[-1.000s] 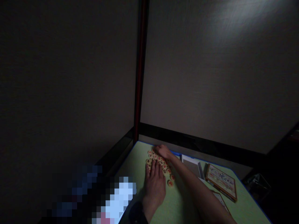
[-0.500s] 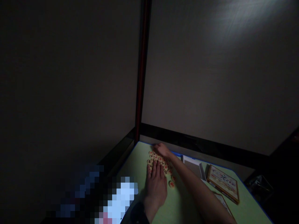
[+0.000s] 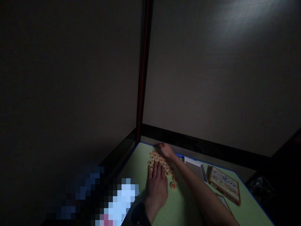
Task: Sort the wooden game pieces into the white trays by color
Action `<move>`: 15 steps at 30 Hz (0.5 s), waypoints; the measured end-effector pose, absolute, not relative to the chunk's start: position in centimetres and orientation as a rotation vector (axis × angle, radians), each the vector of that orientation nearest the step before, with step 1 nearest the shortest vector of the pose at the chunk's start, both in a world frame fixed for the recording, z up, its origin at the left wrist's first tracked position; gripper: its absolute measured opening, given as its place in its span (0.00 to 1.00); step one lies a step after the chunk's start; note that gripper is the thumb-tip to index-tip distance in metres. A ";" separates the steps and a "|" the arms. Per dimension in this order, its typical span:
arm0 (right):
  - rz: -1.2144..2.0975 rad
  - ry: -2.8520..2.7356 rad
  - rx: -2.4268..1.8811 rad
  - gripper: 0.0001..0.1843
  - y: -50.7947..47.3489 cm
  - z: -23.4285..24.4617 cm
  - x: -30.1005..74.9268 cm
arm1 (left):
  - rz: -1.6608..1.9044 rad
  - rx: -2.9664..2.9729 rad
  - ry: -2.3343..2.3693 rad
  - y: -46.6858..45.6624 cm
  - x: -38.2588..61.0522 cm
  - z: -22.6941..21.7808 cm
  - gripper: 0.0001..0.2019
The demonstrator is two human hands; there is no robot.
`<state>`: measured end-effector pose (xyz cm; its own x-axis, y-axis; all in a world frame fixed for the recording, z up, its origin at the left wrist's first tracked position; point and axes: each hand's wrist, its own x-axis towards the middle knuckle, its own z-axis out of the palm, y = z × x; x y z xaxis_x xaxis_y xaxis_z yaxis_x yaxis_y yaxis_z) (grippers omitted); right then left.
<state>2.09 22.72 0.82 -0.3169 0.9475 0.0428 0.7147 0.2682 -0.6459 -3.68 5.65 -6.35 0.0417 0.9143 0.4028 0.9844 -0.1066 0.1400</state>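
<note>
A cluster of several round pale game pieces (image 3: 162,163) with red marks lies on a light green table (image 3: 185,204) near its far corner. My left hand (image 3: 157,182) lies flat on the table, fingers stretched out and together, fingertips touching the near edge of the cluster. My right hand (image 3: 166,150) reaches over the far side of the pieces, fingers curled down onto them; whether it holds one is not visible. One piece (image 3: 172,185) lies apart, nearer to me.
A white open box (image 3: 196,168) and a framed game board or box lid (image 3: 224,185) lie to the right on the table. A dark red post (image 3: 142,78) stands at the far corner between two dim walls. A blurred patch sits at lower left.
My right hand has shifted slightly to the right and farther back along the top of the pieces. My left hand has stayed almost still.
</note>
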 end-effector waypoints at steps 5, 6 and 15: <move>0.669 -2.144 -1.664 0.12 22.7 0.8 3.8 | -0.553 -2.165 -1.966 5.6 -3.9 -5.8 0.25; 0.667 -2.151 -1.672 0.13 22.6 0.7 4.0 | -0.551 -2.165 -1.967 5.6 -4.0 -5.8 0.25; 0.653 -2.220 -1.668 0.16 22.3 1.1 4.0 | -0.552 -2.138 -1.935 6.1 -4.5 -6.4 0.25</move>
<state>3.98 22.35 1.13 -0.2885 0.9566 -0.0404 0.8260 0.2274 -0.5157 -4.51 6.12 -6.41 0.0703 0.9115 0.4051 0.9881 -0.1192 0.0967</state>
